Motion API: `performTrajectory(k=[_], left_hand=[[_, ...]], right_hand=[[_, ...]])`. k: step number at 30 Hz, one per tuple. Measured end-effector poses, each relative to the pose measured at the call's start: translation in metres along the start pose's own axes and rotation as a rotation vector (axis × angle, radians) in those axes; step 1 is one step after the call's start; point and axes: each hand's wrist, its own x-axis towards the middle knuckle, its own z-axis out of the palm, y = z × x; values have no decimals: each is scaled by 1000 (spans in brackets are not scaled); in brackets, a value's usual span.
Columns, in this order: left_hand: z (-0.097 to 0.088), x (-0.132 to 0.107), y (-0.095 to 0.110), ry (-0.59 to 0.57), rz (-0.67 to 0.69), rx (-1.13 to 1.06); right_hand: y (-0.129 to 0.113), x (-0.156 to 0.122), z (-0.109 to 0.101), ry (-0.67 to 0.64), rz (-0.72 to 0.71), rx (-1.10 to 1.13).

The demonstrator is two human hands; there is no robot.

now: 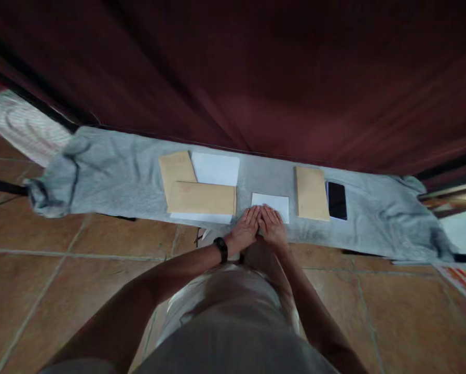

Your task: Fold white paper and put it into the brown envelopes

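A small white sheet of folded-looking paper (271, 200) lies on a grey cloth in front of me. My left hand (248, 224) rests flat at its lower left edge, fingers stretched out. Beside it, my right hand (272, 226) lies flat on the paper's lower part, and the fingertips of both hands meet. Part of the paper is hidden under the fingers. To the left, a tan envelope (204, 198) overlaps another tan envelope (177, 169) and white paper (217, 168). On the right lies a single tan envelope (312, 193).
A dark-screened phone (337, 200) lies right of the single envelope. The grey cloth (120, 171) covers a long narrow surface. Behind it rises a dark red panel (256, 104). Tiled floor (112, 234) shows on my side of the cloth.
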Motion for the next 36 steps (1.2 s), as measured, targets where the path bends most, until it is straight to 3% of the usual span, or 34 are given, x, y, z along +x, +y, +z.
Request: performTrajectory(k=[11,21,28,32,36], left_hand=[[8,-8,-2,207,-69,-39],[8,48,0,212,-183,-24],[9,51,-3,211,-186,1],[9,51,-4,195,-182,-17],[11,48,-2,218,-232,-49]], right_hand=[[16,-38,-19,58,127,-163],[13,-38,-20,113,171,-130],[19,-5,-18,107,246,14],[19,17,-9,109,270,-25],[19,20,-1,140,314,-94]])
